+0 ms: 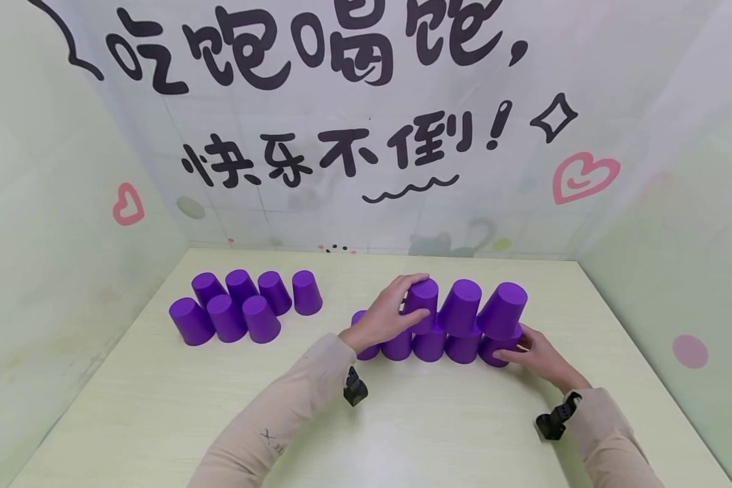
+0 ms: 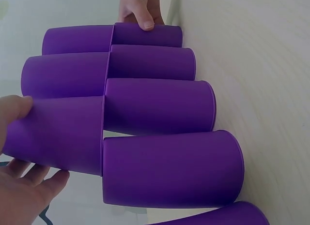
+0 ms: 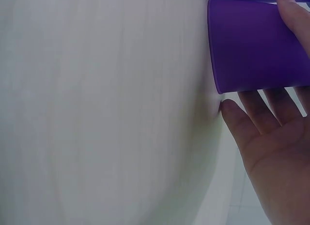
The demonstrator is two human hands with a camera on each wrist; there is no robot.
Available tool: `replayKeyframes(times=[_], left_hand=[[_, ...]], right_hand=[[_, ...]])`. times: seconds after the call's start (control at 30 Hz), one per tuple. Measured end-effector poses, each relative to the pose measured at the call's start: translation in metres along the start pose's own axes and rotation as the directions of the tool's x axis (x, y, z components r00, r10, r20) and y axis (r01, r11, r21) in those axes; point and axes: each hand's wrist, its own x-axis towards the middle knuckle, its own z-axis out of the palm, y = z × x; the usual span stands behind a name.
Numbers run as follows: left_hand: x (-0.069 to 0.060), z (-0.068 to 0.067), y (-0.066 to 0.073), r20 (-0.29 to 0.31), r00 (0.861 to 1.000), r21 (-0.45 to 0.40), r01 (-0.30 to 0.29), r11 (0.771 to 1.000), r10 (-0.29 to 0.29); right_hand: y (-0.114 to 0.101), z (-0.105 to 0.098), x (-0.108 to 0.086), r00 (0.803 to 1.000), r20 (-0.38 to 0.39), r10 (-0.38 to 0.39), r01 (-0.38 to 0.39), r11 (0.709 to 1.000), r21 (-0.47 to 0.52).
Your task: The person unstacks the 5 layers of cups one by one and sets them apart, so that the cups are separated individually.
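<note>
Purple cups stand upside down in a two-level stack: several side by side in the bottom row and three on top. My left hand (image 1: 385, 316) grips the leftmost upper cup (image 1: 426, 295), thumb on the near side and fingers round the far side. In the left wrist view that cup (image 2: 63, 133) rests on the row beneath. At the right end my right hand (image 1: 544, 355) holds the last bottom cup (image 1: 489, 352), its thumb in front. The right wrist view shows the fingers (image 3: 242, 119) along that cup's (image 3: 256, 46) outer side.
Several more upside-down purple cups (image 1: 226, 317) stand in a loose group on the table (image 1: 317, 427) at the left. One cup (image 1: 307, 293) sits at that group's right end. A printed backdrop (image 1: 317, 224) rises behind the table, with pale side walls (image 1: 689, 285).
</note>
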Motion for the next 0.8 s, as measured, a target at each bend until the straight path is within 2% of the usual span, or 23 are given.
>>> replayKeyframes(times=[0.23, 0.4, 0.57, 0.8], left_hand=[[0.000, 0.001, 0.001, -0.023, 1.000, -0.029, -0.003, 1.000, 0.002], [-0.001, -0.006, 0.004, -0.065, 0.998, -0.068, -0.022, 0.997, 0.018], [-0.008, -0.024, 0.010, -0.109, 0.994, -0.075, -0.026, 0.997, 0.018], [-0.028, -0.062, 0.036, -0.172, 0.985, -0.074, 0.001, 0.997, -0.013]], right_hand=[[0.001, 0.000, 0.000, 1.000, -0.001, 0.005, -0.005, 1.000, 0.004], [0.002, 0.000, 0.000, 1.000, 0.000, 0.010, -0.010, 1.000, 0.011], [0.001, 0.001, -0.001, 1.000, 0.006, 0.013, -0.014, 1.000, 0.018], [-0.001, 0.001, -0.001, 1.000, 0.007, 0.007, -0.007, 1.000, 0.021]])
